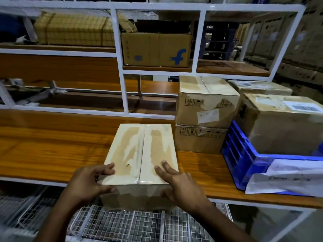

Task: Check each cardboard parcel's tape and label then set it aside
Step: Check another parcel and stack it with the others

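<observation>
A cardboard parcel point(142, 154) with wide clear tape over its top seam lies on the wooden table point(43, 154), its near end jutting past the table's front edge. My left hand point(89, 182) grips its near left corner, fingers on top and thumb on the front face. My right hand point(176, 184) grips the near right corner the same way, two fingers stretched flat along the top. No label shows on the parcel's visible faces.
Two stacked taped cartons point(204, 110) stand right behind the parcel. A blue crate point(239, 163) at the right holds more labelled cartons point(283, 123) and a white mailer bag point(288, 180). White shelf frames point(122, 70) rise behind. A wire-mesh shelf point(122, 224) lies below.
</observation>
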